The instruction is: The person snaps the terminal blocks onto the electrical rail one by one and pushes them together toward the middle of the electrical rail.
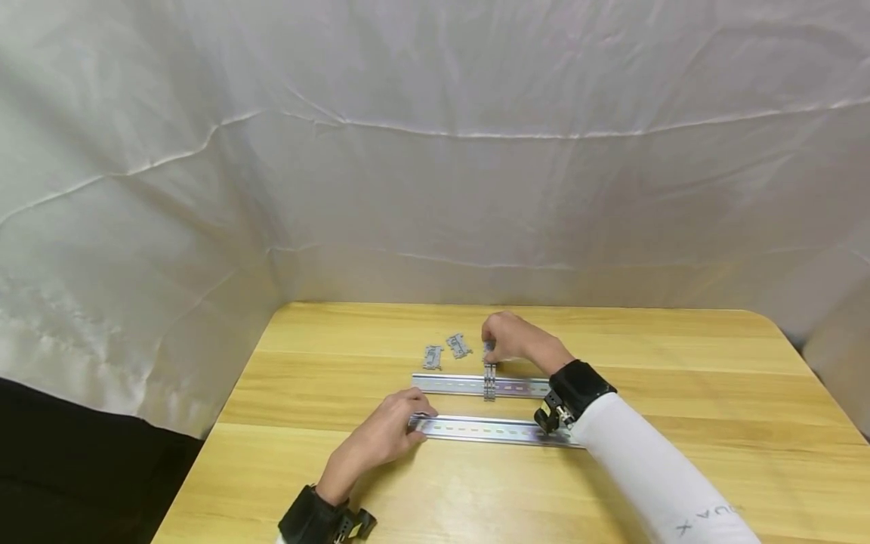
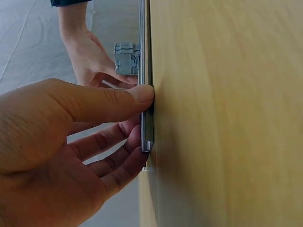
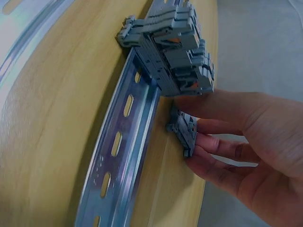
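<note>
Two metal rails on my feed, lying roughly side by side on a wood-grain table (image 1: 680, 363). The far rail (image 1: 451, 384) is doing the carrying: a stack of grey modules (image 3: 163, 52) sits across it, just on the near side of the right hand (image 1: 516, 338). They're packed face to face, so I can't swear to a count.

That right hand has one loose module (image 3: 182, 127) pinched between thumb and fingers, off the rail's far edge and right beside the stack. Two more lie on the wood to the left of that hand, out beyond the left hand: an upright-looking module (image 1: 433, 357) and a slanted module (image 1: 458, 346), near each other but apart.

Meanwhile the left hand (image 1: 390, 427) has the left end of the near rail (image 1: 499, 431), thumb on one edge, fingers curled at the other. From where I'm sitting the hands are well apart, and the right one's white sleeve (image 1: 659, 468) and black wrist strap (image 1: 581, 387) cover some of the near rail.
</note>
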Motion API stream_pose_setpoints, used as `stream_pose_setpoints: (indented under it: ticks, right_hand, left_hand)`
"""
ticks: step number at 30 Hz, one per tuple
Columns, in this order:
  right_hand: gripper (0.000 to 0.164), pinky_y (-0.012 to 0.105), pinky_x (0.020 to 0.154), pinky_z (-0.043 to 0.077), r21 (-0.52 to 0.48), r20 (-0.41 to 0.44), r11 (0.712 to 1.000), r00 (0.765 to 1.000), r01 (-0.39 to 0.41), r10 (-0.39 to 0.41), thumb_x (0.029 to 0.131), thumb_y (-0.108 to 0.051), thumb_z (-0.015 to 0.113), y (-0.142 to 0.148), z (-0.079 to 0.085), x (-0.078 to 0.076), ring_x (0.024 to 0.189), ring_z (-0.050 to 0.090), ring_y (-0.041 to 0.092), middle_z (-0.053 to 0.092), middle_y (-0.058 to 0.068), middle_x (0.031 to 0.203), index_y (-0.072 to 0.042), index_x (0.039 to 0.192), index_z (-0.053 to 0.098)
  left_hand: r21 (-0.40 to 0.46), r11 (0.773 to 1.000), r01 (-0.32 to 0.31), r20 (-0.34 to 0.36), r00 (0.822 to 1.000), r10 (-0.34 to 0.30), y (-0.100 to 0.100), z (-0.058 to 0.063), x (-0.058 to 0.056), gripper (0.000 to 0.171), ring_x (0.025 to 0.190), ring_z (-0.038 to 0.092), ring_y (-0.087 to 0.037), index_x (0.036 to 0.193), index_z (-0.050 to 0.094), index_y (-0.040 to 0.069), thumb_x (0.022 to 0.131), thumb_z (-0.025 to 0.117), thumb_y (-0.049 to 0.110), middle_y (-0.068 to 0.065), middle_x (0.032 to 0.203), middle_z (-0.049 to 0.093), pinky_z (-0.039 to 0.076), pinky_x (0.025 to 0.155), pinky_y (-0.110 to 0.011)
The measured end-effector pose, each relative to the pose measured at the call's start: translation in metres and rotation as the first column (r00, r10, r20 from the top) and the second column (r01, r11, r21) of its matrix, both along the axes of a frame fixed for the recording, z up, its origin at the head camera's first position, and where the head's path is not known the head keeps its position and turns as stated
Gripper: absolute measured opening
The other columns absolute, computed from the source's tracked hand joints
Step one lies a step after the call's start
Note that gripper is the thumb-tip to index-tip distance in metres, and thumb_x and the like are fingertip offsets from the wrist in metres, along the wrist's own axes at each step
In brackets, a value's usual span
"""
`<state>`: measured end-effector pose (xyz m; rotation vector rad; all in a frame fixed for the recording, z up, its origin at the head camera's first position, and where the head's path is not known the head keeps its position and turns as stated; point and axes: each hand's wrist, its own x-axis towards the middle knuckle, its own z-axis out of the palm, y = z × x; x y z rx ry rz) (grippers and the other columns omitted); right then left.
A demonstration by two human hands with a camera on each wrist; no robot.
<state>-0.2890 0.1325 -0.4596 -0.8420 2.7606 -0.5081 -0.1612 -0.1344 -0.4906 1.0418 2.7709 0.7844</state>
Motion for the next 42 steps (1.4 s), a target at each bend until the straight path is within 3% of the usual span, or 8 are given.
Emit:
stream_pose_setpoints:
  ticks: [3, 7, 9, 14, 19, 26, 32, 42]
  right_hand:
    - [0.027, 0.033, 0.064, 0.049, 0.006, -0.024, 1.000, 1.000, 0.004, -0.004, 0.075, -0.020, 0.079, 0.009, 0.000, -0.002, 0.070, 0.052, 0.017, 0.064, 0.007, 0.084, 0.000, 0.092, 0.071]
    - [0.030, 0.031, 0.057, 0.039, -0.012, -0.063, 1.000, 0.998, -0.010, 0.010, 0.076, -0.018, 0.076, 0.027, 0.006, -0.001, 0.063, 0.045, 0.016, 0.059, 0.007, 0.078, 0.003, 0.097, 0.071]
    - [0.034, 0.031, 0.059, 0.042, -0.033, -0.095, 0.999, 0.995, -0.026, 0.023, 0.077, -0.018, 0.076, 0.039, 0.012, 0.003, 0.067, 0.049, 0.017, 0.062, 0.010, 0.085, 0.004, 0.102, 0.070]
    - [0.038, 0.040, 0.072, 0.055, -0.104, -0.182, 0.994, 0.983, -0.034, 0.014, 0.078, -0.018, 0.075, 0.065, 0.027, 0.025, 0.085, 0.059, 0.025, 0.064, 0.015, 0.102, 0.004, 0.108, 0.069]
    - [0.042, 0.045, 0.081, 0.056, -0.207, -0.143, 0.978, 0.988, 0.032, -0.063, 0.078, -0.016, 0.077, 0.091, 0.033, 0.057, 0.097, 0.061, 0.028, 0.060, 0.011, 0.108, 0.002, 0.114, 0.064]
    - [0.046, 0.047, 0.081, 0.057, -0.309, -0.200, 0.948, 0.969, 0.075, -0.142, 0.069, -0.008, 0.081, 0.123, 0.022, 0.101, 0.095, 0.062, 0.026, 0.062, 0.008, 0.103, 0.000, 0.110, 0.061]
    - [0.046, 0.046, 0.079, 0.058, -0.356, -0.169, 0.922, 0.960, 0.153, -0.224, 0.068, -0.004, 0.080, 0.142, 0.006, 0.131, 0.096, 0.060, 0.025, 0.063, 0.004, 0.102, -0.004, 0.109, 0.061]
    - [0.045, 0.035, 0.079, 0.059, -0.401, -0.097, 0.895, 0.963, 0.195, -0.253, 0.066, 0.001, 0.078, 0.155, -0.015, 0.149, 0.089, 0.064, 0.021, 0.064, 0.010, 0.102, 0.001, 0.108, 0.062]
  left_hand:
    - [0.000, 1.000, 0.004, -0.001, 1.000, -0.004, 0.000, -0.001, 0.000, 0.030, 0.096, 0.061, -0.019, 0.109, 0.072, 0.002, 0.079, 0.074, 0.002, -0.005, 0.105, 0.065, 0.056, 0.083, -0.033]
    - [-0.004, 1.000, 0.006, 0.002, 1.000, -0.006, 0.000, -0.002, 0.000, 0.030, 0.096, 0.062, -0.019, 0.110, 0.072, 0.002, 0.080, 0.074, 0.002, -0.005, 0.106, 0.065, 0.056, 0.083, -0.033]
    - [-0.007, 1.000, 0.005, 0.004, 1.000, -0.005, 0.000, -0.002, 0.000, 0.030, 0.097, 0.062, -0.020, 0.110, 0.072, 0.002, 0.080, 0.075, 0.003, -0.005, 0.106, 0.065, 0.056, 0.084, -0.033]
    - [-0.014, 1.000, -0.001, -0.004, 1.000, 0.001, -0.002, -0.001, -0.001, 0.029, 0.099, 0.062, -0.019, 0.110, 0.073, 0.002, 0.081, 0.075, 0.004, -0.004, 0.107, 0.065, 0.056, 0.086, -0.033]
    - [-0.001, 1.000, 0.000, -0.004, 1.000, 0.000, -0.003, -0.001, -0.002, 0.028, 0.097, 0.062, -0.020, 0.109, 0.073, 0.001, 0.081, 0.075, 0.003, -0.004, 0.106, 0.065, 0.056, 0.083, -0.032]
    - [0.002, 1.000, -0.001, -0.004, 1.000, 0.001, -0.006, -0.003, -0.002, 0.029, 0.096, 0.063, -0.020, 0.109, 0.073, 0.001, 0.080, 0.075, 0.003, -0.005, 0.105, 0.065, 0.057, 0.082, -0.032]
    - [0.008, 1.000, -0.002, -0.002, 1.000, 0.002, -0.007, -0.003, -0.002, 0.030, 0.095, 0.062, -0.020, 0.109, 0.073, 0.001, 0.079, 0.075, 0.003, -0.005, 0.105, 0.065, 0.057, 0.083, -0.033]
    - [0.020, 1.000, 0.009, -0.009, 1.000, -0.009, -0.008, -0.005, -0.003, 0.030, 0.091, 0.061, -0.019, 0.109, 0.073, 0.001, 0.079, 0.075, 0.002, -0.006, 0.104, 0.065, 0.057, 0.077, -0.032]
